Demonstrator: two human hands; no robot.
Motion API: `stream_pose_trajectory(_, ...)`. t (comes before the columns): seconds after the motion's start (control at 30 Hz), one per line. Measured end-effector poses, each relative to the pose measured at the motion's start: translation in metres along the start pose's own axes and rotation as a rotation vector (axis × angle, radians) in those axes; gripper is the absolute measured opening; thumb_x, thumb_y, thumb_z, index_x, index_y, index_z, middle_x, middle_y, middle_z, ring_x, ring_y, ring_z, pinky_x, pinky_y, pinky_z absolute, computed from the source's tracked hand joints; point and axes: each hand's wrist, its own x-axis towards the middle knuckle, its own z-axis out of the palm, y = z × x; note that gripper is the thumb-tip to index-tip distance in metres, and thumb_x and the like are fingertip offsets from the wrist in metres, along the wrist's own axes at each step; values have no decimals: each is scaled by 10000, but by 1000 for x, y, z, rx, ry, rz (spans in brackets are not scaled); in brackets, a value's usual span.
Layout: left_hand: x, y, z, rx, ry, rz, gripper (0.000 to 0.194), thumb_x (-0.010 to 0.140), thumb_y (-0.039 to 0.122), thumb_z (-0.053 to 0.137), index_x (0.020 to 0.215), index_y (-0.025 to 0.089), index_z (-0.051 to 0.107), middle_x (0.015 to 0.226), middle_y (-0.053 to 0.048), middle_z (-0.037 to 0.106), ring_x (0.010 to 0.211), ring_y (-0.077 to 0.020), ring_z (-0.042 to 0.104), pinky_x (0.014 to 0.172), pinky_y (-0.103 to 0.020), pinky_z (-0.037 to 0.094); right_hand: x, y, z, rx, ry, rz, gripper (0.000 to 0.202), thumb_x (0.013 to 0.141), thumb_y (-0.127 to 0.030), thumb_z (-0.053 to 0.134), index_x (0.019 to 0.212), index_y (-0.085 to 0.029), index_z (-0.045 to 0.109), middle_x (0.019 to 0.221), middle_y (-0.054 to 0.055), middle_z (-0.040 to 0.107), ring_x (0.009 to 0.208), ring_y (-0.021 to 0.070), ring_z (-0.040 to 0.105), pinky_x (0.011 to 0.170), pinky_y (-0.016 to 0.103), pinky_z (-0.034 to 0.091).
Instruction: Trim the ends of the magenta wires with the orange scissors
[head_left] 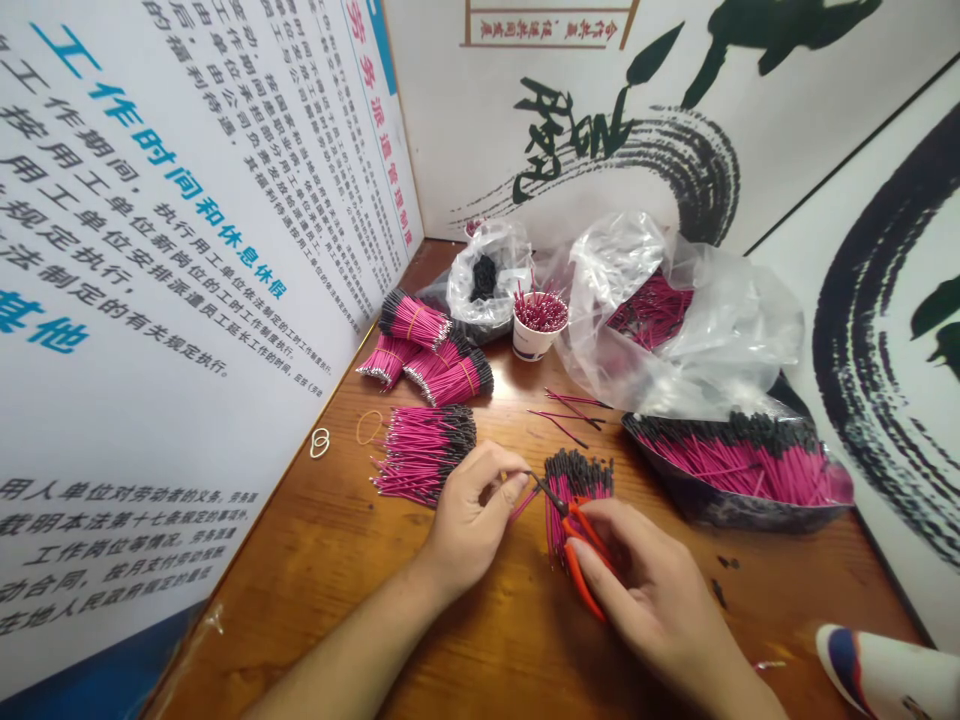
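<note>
Pinched in my left hand point(476, 510) is a thin pink wire with a black end. My right hand point(645, 580) grips orange-handled scissors point(586, 545), whose dark blades point up and left and meet the wire's black end near my left fingertips. Whether the blades are closed on it I cannot tell. Just behind the scissors lies a small pile of pink wires point(577, 475) with black ends. Left of my left hand, a larger row of pink wires point(420, 450) is laid side by side, black ends to the right.
Banded wire bundles point(450, 375) are stacked at the back left. A paper cup point(534, 345), a bag of black pieces point(491, 300) and a large plastic bag point(720, 310) stand behind. A dark tray point(690, 500) of wires is at right, a lying cup point(885, 670) at front right.
</note>
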Motion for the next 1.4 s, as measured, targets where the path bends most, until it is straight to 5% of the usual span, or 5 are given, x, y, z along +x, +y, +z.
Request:
stream_pose_trajectory(1.1, 3, 4, -2, -50, -33, -34, 159, 962, 222, 521, 856, 176, 630, 824, -20, 587, 795, -147, 535, 756, -251, 418, 2, -1, -3, -84, 47, -106, 77, 945, -270, 557, 955, -212, 607, 686, -6, 598, 600, 157, 562, 557, 257, 448)
stream_pose_trajectory(1.4, 3, 3, -1, -33, -23, -55, 171, 965, 248, 515, 853, 178, 624, 820, -21, 587, 788, -153, 535, 756, -255, 430, 0, 0, 1, -18, 30, -24, 92, 937, -276, 562, 991, -215, 604, 751, 8, 626, 639, 163, 591, 590, 267, 467)
